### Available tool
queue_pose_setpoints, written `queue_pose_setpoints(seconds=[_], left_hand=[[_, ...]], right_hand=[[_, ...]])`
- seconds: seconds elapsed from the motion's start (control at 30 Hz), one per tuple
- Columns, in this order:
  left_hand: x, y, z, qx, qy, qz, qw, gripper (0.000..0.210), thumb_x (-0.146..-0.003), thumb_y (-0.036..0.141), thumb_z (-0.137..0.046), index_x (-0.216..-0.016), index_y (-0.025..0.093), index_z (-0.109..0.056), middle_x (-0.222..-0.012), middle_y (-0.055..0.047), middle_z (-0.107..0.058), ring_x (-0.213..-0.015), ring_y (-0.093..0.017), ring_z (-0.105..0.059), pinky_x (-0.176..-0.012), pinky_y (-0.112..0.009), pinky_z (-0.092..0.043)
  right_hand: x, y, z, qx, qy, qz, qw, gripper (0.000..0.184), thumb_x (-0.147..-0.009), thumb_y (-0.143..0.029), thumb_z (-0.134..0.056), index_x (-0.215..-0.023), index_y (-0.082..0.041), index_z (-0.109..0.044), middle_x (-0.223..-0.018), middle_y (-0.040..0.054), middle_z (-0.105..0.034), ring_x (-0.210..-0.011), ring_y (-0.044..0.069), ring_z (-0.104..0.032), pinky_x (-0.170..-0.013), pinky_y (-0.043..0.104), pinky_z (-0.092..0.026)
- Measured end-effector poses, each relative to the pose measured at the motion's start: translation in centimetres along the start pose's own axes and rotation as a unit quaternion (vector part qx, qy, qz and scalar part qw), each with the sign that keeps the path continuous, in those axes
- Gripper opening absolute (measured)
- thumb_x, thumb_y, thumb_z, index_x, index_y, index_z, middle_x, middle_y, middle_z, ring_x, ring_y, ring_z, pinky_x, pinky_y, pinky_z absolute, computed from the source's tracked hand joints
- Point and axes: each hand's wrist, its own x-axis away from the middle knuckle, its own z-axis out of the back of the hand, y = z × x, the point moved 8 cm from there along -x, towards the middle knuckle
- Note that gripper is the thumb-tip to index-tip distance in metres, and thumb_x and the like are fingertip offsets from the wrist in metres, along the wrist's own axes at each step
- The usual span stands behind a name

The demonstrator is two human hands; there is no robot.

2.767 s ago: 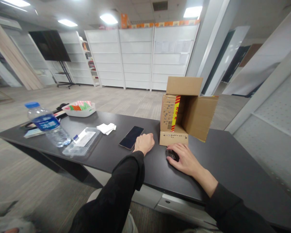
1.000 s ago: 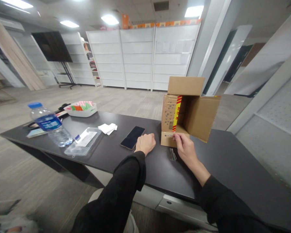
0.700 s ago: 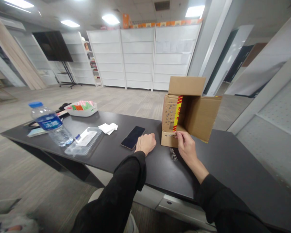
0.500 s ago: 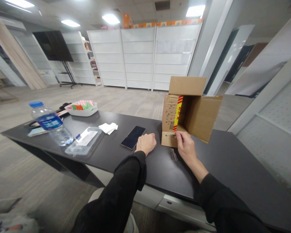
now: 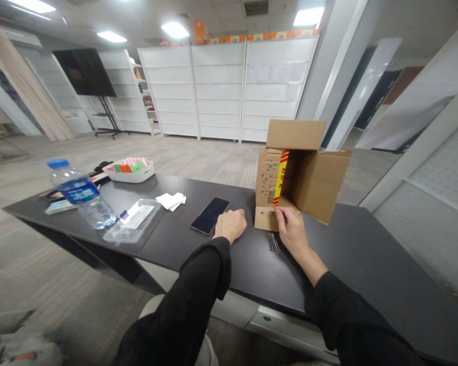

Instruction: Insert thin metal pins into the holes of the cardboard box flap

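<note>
My left hand (image 5: pixel 231 225) rests curled into a loose fist on the dark table, beside the lower right corner of a smartphone (image 5: pixel 209 216). Nothing shows in its fingers. In front of me, an open cardboard box (image 5: pixel 266 173) stands with its flaps out, a red and yellow tape strip down one edge and many small dark dots on its left face. At its lower front flap my right hand (image 5: pixel 291 229) is closed in a pinch; whatever lies between thumb and fingertip is too small to make out. Several thin metal nails or screws (image 5: pixel 274 243) lie side by side just below the flap.
Left on the table (image 5: pixel 198 259) are a water bottle (image 5: pixel 82 195), a clear plastic case (image 5: pixel 132 223), white paper pieces (image 5: pixel 171 201) and a white basket (image 5: pixel 132 174) of colourful packets. White shelving (image 5: pixel 217 91) stands behind; a pale partition (image 5: pixel 438 198) borders the right.
</note>
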Motion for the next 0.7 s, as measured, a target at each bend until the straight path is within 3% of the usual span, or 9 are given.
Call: queue_pose_setpoints(seconds=[0.3, 0.7], left_hand=[[0.13, 0.02, 0.06, -0.002, -0.008, 0.006, 1.000, 0.034, -0.090, 0.026, -0.033, -0.099, 0.023, -0.066, -0.096, -0.012, -0.071, -0.092, -0.027, -0.068, -0.078, -0.035, -0.049], [0.34, 0.15, 0.37, 0.001, -0.026, 0.013, 1.000, 0.036, -0.092, 0.026, -0.031, -0.102, 0.022, -0.065, -0.099, -0.013, -0.070, -0.094, -0.028, -0.067, -0.078, -0.036, -0.048]], right_hand=[[-0.03, -0.16, -0.06, 0.078, -0.004, -0.002, 0.997, 0.027, -0.097, -0.035, -0.041, -0.093, -0.020, -0.064, -0.093, 0.0052, -0.069, -0.092, 0.021, -0.061, -0.080, 0.034, -0.033], [-0.11, -0.05, -0.24, 0.111, -0.012, -0.012, 0.994, 0.027, -0.096, -0.035, -0.042, -0.089, -0.021, -0.064, -0.091, 0.0063, -0.068, -0.092, 0.024, -0.058, -0.080, 0.036, -0.032]])
